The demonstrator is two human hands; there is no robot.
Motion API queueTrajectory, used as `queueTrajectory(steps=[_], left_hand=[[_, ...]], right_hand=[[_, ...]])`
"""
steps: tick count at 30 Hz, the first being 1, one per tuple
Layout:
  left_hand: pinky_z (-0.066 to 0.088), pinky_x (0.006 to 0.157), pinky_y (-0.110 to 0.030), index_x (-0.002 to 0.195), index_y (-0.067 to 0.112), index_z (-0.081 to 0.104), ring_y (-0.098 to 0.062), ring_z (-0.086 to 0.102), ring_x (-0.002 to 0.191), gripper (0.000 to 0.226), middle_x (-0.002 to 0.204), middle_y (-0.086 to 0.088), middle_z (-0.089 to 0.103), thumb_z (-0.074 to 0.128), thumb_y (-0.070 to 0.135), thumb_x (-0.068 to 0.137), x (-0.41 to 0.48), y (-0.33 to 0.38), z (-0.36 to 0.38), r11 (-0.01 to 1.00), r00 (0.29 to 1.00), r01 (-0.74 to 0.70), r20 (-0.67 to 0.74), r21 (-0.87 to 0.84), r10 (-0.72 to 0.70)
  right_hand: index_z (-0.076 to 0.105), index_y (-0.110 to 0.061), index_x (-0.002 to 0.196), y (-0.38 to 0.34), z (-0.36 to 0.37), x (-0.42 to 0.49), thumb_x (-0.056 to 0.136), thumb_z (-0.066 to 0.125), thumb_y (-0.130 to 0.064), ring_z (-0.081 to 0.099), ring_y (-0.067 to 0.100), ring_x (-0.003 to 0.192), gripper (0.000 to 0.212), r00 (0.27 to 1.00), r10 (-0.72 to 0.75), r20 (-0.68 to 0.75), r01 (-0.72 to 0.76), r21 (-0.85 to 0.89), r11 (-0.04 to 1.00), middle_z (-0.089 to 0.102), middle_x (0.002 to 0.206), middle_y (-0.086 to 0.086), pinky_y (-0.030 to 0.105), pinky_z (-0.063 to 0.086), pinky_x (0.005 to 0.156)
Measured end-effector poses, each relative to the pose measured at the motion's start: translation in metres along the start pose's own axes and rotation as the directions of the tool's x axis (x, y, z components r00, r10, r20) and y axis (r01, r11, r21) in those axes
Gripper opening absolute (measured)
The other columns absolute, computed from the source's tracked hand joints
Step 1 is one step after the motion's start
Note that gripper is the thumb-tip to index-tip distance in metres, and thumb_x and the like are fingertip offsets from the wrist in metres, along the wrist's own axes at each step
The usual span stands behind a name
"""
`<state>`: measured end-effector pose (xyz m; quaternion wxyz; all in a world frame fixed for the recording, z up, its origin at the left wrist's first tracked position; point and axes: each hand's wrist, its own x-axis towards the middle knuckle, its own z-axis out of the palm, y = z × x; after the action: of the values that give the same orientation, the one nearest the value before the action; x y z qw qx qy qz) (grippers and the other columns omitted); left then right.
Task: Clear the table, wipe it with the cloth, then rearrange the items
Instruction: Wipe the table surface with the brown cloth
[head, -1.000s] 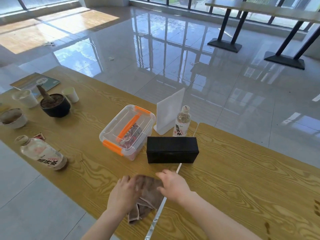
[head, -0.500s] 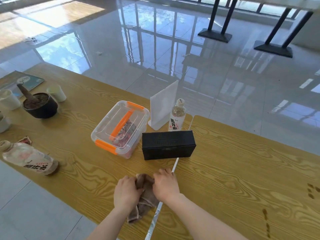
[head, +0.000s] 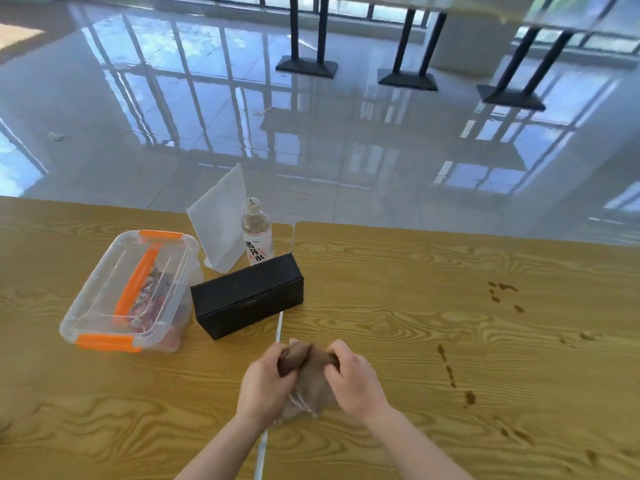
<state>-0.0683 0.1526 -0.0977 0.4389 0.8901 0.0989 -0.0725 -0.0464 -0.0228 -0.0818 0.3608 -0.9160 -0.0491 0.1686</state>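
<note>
On the left of the wooden table (head: 104, 410) stands a clear plastic box (head: 130, 291) with an orange handle and orange clips; its lid is on, and some small things lie inside, too blurred to name. Just to the right of it, at the far edge of the table, a white paper stand (head: 220, 221) is upright, and a water bottle (head: 256, 232) with a white cap stands beside it, touching or nearly touching. In front of these two lies a long black box (head: 247, 296), between the plastic box and the seam where two table tops meet.

Near the front edge, on this seam, is the brown cloth (head: 310, 377). The left hand (head: 265, 386) is closed on the left part of the cloth, and the right hand (head: 353, 381) is closed on its right part; both hold it bunched, with the lower end of the cloth against the table.

Further to the right, several dark brown stains (head: 469, 398) are on the table top, well apart from the cloth.
</note>
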Motion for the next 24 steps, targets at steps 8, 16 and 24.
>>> queueTrajectory(steps=[8, 16, 24], left_hand=[[0.049, 0.071, -0.016, 0.113, 0.038, 0.060, 0.006, 0.060, 0.084, 0.042, 0.091, 0.021, 0.067, 0.067, 0.020, 0.076, -0.012, 0.075, 0.112, 0.998, 0.974, -0.047, 0.222, -0.042, 0.055], [0.044, 0.092, -0.029, 0.129, 0.024, 0.056, -0.018, 0.053, 0.113, 0.043, 0.120, 0.006, 0.057, 0.062, 0.026, 0.087, -0.014, 0.098, 0.190, 0.909, 0.903, -0.356, 0.330, 0.217, 0.275], [-0.020, 0.112, -0.059, 0.155, 0.036, 0.011, -0.030, -0.012, 0.150, 0.068, 0.164, -0.008, -0.001, 0.021, 0.066, 0.095, 0.028, 0.051, 0.182, 0.593, 0.893, -0.450, 0.314, 0.668, 0.324]], right_hand=[[0.054, -0.024, 0.092, 0.101, -0.070, -0.069, 0.087, 0.051, -0.021, 0.061, 0.023, 0.081, 0.007, 0.957, 0.245, -0.152, -0.240, 0.052, 0.969, 0.068, 0.084, -0.003, 0.041, 0.048, 0.074], [0.053, -0.026, 0.102, 0.185, -0.104, -0.122, 0.093, 0.050, -0.021, 0.061, 0.022, 0.087, 0.011, 0.899, 0.359, -0.250, -0.381, -0.041, 0.924, 0.065, 0.097, -0.002, 0.038, 0.049, 0.074], [0.010, -0.036, 0.155, 0.192, -0.067, -0.123, 0.091, 0.037, -0.067, -0.011, 0.024, 0.150, 0.076, 0.964, 0.090, -0.248, -0.187, -0.403, 0.896, -0.011, 0.164, -0.002, 0.048, 0.003, 0.121]])
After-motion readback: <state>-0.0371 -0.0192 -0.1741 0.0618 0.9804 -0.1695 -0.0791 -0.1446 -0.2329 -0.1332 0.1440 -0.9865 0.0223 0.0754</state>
